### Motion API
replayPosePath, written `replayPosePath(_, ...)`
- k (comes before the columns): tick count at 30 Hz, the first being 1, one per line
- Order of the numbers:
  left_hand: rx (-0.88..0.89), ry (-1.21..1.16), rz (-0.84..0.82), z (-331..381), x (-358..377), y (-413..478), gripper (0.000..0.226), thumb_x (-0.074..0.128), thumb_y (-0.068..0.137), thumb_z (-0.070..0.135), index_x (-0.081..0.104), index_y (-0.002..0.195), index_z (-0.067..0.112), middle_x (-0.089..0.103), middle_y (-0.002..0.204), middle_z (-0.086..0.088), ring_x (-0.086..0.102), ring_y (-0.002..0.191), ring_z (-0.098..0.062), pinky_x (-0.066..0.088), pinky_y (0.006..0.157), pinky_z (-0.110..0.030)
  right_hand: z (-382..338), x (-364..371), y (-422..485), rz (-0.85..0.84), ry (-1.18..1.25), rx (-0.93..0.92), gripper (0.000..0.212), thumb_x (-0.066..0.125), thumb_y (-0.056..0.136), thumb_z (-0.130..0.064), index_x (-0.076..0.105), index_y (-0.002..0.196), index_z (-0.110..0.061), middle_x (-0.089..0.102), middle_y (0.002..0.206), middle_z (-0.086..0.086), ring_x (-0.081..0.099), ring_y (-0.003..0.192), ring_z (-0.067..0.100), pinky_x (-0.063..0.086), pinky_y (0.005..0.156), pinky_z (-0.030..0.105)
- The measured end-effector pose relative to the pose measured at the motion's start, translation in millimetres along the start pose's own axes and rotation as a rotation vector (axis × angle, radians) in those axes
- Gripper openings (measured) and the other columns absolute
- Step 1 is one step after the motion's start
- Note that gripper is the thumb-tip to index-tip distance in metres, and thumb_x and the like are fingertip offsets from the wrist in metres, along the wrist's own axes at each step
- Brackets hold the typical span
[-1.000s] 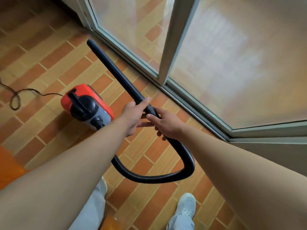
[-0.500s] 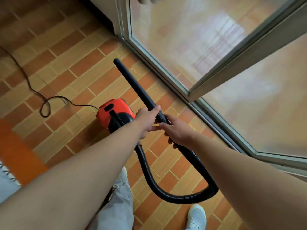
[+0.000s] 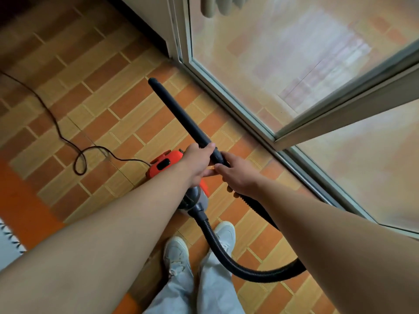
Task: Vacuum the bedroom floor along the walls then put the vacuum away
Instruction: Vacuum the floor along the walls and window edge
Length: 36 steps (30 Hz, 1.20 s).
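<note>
A black vacuum wand [image 3: 179, 112] points up and to the left, its tip over the tiled floor a short way from the glass door track [image 3: 226, 96]. My left hand [image 3: 199, 162] grips the wand's lower end. Just behind it, my right hand [image 3: 238, 175] grips where the wand meets the ribbed black hose [image 3: 226, 257]. The hose loops down past my shoes and back up under my right arm. The red and black vacuum body [image 3: 165, 164] sits on the floor beneath my left forearm, partly hidden.
A black power cord [image 3: 79, 159] curls across the brick-pattern tiles [image 3: 102, 109] at the left. Sliding glass doors [image 3: 294, 53] with a metal frame run along the right. My white shoes [image 3: 176, 252] stand at the bottom centre. A rug edge [image 3: 9, 243] shows at far left.
The view has swung so the vacuum body now lies under my left forearm and both my shoes show. The wand tip sits farther from the door track. Both hands keep their grip.
</note>
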<state>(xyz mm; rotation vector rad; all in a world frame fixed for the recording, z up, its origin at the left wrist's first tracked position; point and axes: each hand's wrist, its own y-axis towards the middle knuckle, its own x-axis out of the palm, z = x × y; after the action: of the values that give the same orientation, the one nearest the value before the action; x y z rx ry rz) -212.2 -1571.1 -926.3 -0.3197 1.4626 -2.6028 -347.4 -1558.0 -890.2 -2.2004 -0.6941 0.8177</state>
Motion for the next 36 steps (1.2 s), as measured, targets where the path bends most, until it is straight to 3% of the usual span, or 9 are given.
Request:
replayPosePath(5,-0.041,0.035,0.036,17,10,7,0.036,0.057,0.105,0.026,0.050,0.133,0.005,0.064,0.123,-0.019,0.071,0.105,-0.030,0.064,0.073,-0.045,-8,-12,22,0.027,-0.080,0.005,0.035,0.041,0.107,-0.040,0.047,0.137,-0.023,0.064,0.092,0.007,0.067,0.077,0.027,0.061,0.073,0.044)
replayPosePath(10,-0.015,0.100,0.095,34,13,25,0.031,0.059,0.104,0.030,0.058,0.127,0.008,0.069,0.118,-0.013,0.072,0.098,-0.023,0.064,0.068,-0.039,-17,-21,45,0.049,-0.151,-0.010,0.047,0.033,0.108,-0.041,0.032,0.154,-0.032,0.065,0.097,0.005,0.065,0.078,0.023,0.059,0.072,0.041)
replayPosePath(15,-0.003,0.145,0.100,51,2,60,0.030,0.056,0.106,0.030,0.059,0.127,0.009,0.070,0.115,-0.012,0.072,0.099,-0.023,0.062,0.065,-0.035,-29,-20,81,0.046,-0.179,0.000,0.055,0.027,0.110,-0.039,0.014,0.163,-0.031,0.062,0.103,0.009,0.058,0.073,0.019,0.044,0.060,0.033)
replayPosePath(17,-0.005,0.159,0.095,57,-6,80,0.032,0.056,0.106,0.030,0.058,0.129,0.008,0.070,0.116,-0.013,0.072,0.099,-0.024,0.062,0.065,-0.034,-37,-18,97,0.051,-0.181,0.007,0.056,0.026,0.110,-0.039,0.011,0.164,-0.031,0.063,0.105,0.009,0.060,0.077,0.021,0.044,0.060,0.033)
replayPosePath(23,-0.031,0.216,0.047,81,-40,148,0.035,0.054,0.106,0.030,0.057,0.133,0.007,0.068,0.120,-0.012,0.070,0.096,-0.022,0.061,0.062,-0.031,-61,5,165,0.096,-0.183,0.083,0.049,0.025,0.110,-0.039,0.018,0.158,-0.032,0.065,0.095,0.007,0.062,0.075,0.025,0.046,0.058,0.035)
replayPosePath(28,-0.024,0.324,0.001,110,-83,215,0.032,0.053,0.105,0.024,0.054,0.134,0.010,0.066,0.121,-0.010,0.069,0.106,-0.028,0.065,0.077,-0.041,-95,32,238,0.160,-0.176,0.179,0.051,0.023,0.110,-0.041,0.016,0.160,-0.032,0.061,0.097,0.002,0.059,0.079,0.024,0.043,0.060,0.035)
replayPosePath(31,-0.034,0.363,-0.040,131,-110,245,0.031,0.052,0.105,0.021,0.053,0.135,0.014,0.065,0.123,-0.009,0.069,0.106,-0.027,0.064,0.071,-0.036,-118,45,276,0.187,-0.161,0.221,0.049,0.023,0.109,-0.041,0.021,0.157,-0.031,0.062,0.093,0.005,0.060,0.077,0.026,0.051,0.064,0.038)
replayPosePath(36,-0.054,0.402,-0.062,158,-150,289,0.030,0.053,0.105,0.023,0.056,0.134,0.016,0.067,0.123,-0.009,0.070,0.104,-0.027,0.064,0.083,-0.043,-153,66,327,0.206,-0.129,0.255,0.054,0.025,0.108,-0.038,0.014,0.160,-0.031,0.062,0.092,0.010,0.064,0.079,0.031,0.059,0.071,0.047)
